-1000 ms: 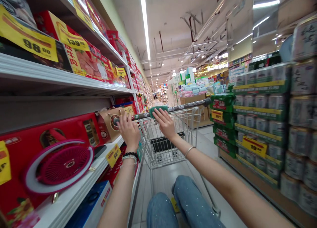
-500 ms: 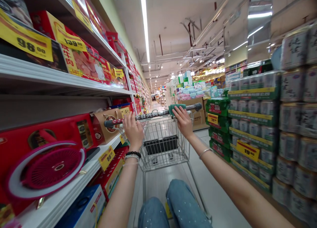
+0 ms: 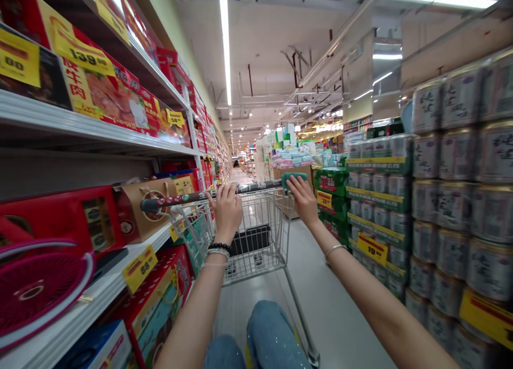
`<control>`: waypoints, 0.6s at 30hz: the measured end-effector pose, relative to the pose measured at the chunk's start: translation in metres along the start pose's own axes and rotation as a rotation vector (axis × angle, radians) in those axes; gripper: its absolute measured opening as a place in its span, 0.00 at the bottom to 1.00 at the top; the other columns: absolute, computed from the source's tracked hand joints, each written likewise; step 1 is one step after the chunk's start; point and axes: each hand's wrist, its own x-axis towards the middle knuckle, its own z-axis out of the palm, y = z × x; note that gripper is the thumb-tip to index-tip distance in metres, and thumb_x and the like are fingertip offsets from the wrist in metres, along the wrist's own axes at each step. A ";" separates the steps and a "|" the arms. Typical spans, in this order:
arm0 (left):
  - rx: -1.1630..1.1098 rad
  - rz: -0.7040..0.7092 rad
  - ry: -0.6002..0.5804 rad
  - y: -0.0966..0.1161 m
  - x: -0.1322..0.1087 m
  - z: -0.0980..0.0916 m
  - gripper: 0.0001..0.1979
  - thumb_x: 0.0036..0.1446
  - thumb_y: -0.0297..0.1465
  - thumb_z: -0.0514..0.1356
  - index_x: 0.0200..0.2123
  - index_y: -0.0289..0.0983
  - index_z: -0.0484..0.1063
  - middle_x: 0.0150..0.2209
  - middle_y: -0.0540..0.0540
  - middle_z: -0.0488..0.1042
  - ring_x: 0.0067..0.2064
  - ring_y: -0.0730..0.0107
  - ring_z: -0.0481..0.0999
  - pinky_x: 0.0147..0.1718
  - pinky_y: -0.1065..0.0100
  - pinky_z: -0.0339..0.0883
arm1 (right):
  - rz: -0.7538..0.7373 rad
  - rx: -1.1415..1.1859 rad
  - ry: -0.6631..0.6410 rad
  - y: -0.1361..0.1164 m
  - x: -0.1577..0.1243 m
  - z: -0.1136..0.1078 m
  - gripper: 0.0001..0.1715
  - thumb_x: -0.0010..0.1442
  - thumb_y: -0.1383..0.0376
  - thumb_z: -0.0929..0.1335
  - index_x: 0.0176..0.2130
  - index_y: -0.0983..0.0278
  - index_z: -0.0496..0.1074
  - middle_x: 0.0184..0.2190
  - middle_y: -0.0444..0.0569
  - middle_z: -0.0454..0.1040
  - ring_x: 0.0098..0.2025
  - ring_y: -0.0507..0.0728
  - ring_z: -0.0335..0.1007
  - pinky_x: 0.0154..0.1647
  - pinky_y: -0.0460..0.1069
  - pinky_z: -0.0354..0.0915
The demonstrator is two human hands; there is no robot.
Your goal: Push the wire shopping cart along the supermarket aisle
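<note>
Both hands on cart handle [image 3: 192, 197], left hand [image 3: 226, 211], right hand [image 3: 303, 199]

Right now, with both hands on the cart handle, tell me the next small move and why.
Probably steer the shopping cart slightly right. The left end of the cart handle reaches in front of the brown gift box on the left shelf, so that side looks tight, while the floor beside the stacked cans looks open. The left hand and right hand both hold it.
</note>
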 end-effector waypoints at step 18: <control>0.120 -0.075 0.115 -0.071 0.009 -0.060 0.22 0.61 0.32 0.48 0.55 0.37 0.71 0.60 0.41 0.70 0.65 0.53 0.60 0.68 0.43 0.39 | 0.237 -0.112 -0.147 -0.028 0.060 -0.031 0.29 0.51 0.76 0.60 0.48 0.65 0.76 0.50 0.54 0.78 0.52 0.60 0.71 0.58 0.54 0.63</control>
